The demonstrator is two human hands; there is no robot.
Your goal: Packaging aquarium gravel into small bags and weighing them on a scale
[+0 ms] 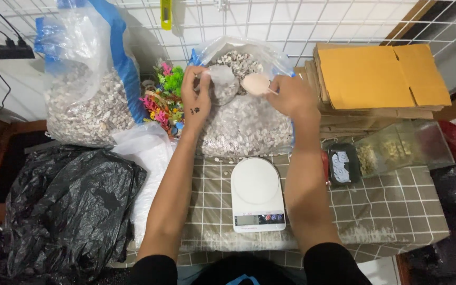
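My left hand point(195, 97) holds up a small clear bag point(221, 84) partly filled with pale gravel, over a large open clear bag of gravel point(244, 124). My right hand point(287, 95) grips the handle of a light plastic scoop point(256, 83), whose bowl sits at the small bag's mouth. A white digital kitchen scale point(257, 194) with an empty round pan rests on the checked tablecloth point(386, 206) between my forearms.
A second big gravel bag with blue plastic point(83, 89) stands at the left, colourful plastic plants point(165, 97) beside it. A black bin bag point(64, 211) lies front left. Flat cardboard boxes point(381, 76), a clear box point(402, 148) and a black tray point(343, 163) sit right. Wire grid behind.
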